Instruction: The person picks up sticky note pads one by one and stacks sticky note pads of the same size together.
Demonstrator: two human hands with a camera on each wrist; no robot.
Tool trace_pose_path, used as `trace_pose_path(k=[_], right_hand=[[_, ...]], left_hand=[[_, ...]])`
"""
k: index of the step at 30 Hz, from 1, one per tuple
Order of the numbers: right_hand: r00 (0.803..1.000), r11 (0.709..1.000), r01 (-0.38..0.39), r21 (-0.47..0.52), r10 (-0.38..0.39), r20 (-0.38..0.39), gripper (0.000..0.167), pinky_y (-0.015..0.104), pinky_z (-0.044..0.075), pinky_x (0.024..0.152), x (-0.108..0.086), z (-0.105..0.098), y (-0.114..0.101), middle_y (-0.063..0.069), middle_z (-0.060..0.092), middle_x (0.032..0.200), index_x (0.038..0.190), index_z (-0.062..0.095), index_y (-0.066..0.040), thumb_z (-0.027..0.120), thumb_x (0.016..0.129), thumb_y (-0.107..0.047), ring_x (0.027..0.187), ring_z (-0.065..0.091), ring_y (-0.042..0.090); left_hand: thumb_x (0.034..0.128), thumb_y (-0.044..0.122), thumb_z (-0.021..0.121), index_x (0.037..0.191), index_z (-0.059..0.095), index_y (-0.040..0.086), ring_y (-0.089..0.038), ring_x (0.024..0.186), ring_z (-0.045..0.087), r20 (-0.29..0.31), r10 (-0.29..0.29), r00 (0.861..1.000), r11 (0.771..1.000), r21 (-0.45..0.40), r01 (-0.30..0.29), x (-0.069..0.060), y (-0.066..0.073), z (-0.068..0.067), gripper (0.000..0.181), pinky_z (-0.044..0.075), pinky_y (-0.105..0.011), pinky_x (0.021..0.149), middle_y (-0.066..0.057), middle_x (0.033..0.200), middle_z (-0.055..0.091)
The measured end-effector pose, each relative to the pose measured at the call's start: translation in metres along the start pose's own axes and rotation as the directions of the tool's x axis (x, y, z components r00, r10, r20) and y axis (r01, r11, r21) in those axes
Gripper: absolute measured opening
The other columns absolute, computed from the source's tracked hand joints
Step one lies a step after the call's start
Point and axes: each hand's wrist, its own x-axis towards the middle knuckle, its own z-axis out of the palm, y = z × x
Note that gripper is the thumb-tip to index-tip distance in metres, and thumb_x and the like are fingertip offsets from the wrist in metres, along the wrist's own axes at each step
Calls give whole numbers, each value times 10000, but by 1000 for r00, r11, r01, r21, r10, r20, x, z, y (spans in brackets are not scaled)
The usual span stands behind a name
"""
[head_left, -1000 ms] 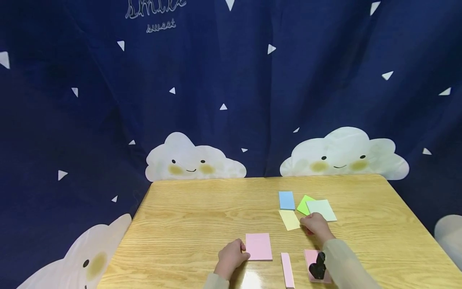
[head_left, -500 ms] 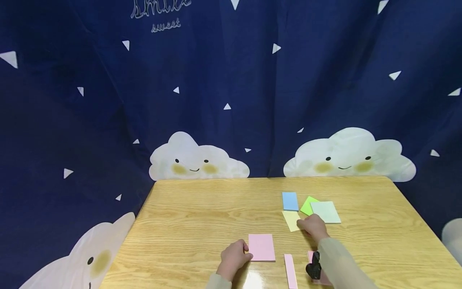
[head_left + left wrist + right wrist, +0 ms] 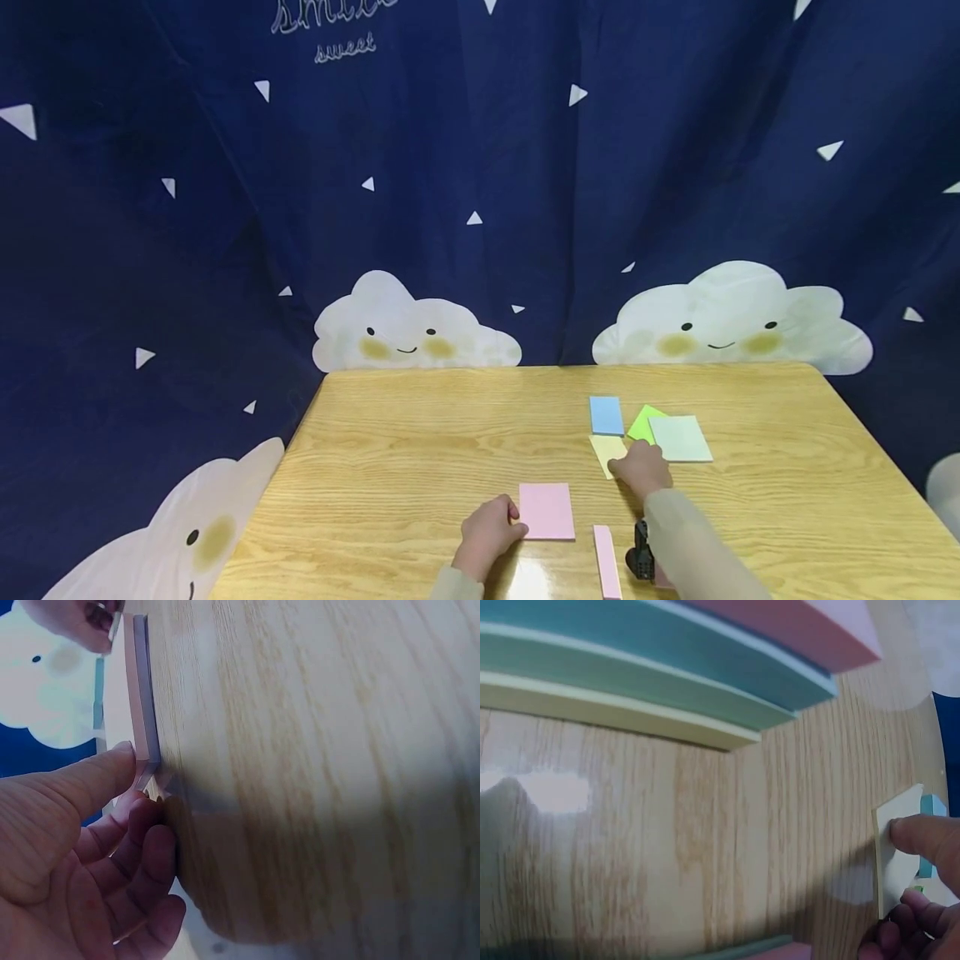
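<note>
In the head view my left hand [image 3: 489,530] holds the left edge of a square pink sticky note pad [image 3: 547,511] lying on the table. The left wrist view has the thumb on the pad's top [image 3: 120,712] and the other fingers curled at its side. My right hand [image 3: 642,468] pinches the right edge of a small pale yellow sticky note pad [image 3: 603,450]. Its thumb presses the yellow pad's face [image 3: 896,874] in the right wrist view, while the fingers go partly out of sight at the edge.
Behind the yellow pad lie a blue pad [image 3: 606,415], a lime green pad [image 3: 643,423] and a pale mint pad [image 3: 682,438] overlapping the lime one. Nearer me are a narrow pink pad [image 3: 607,562] and another pink pad [image 3: 662,577], partly hidden by the right sleeve. A dark blue curtain [image 3: 450,167] hangs behind.
My right hand has moved left from beside the yellow pad onto its right edge and now pinches it. The left hand has stayed at the pink pad. The head view has shifted slightly.
</note>
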Motion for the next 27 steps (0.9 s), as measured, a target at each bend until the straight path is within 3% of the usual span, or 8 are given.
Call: trace_pose_path(k=[3,13,22,27], right_hand=[[1000,1000,-14,-8,14,1,260,384,380,499,1,0,0,257,476,804,751,478,55,593,713,-175,646,445,304],[999,1000,-9,14,8,37,258,302,292,460,5,4,7,22,344,561,586,378,-85,598,698,-160,522,349,182],[998,999,9,35,-11,54,320,270,253,462,-1,-3,3,-29,248,525,532,311,-129,599,670,-113,496,273,140],[995,998,-14,54,9,97,303,273,243,462,9,0,10,-21,240,515,518,308,-119,582,633,-57,489,250,146]], left_hand=[[675,228,688,711,511,158,-78,545,421,-7,9,1000,1000,-2,-9,-1,0,0,194,342,-313,513,97,609,448],[687,204,696,721,516,142,-80,541,418,-11,19,1000,999,-30,-20,-3,3,-2,194,344,-322,519,96,603,436],[692,205,699,730,513,142,-95,548,429,-9,8,1000,999,-33,-8,-4,4,-3,200,354,-338,532,89,601,443],[691,200,698,730,515,137,-98,550,432,-11,12,1000,999,-31,-12,-5,5,-4,198,355,-335,530,84,603,442]])
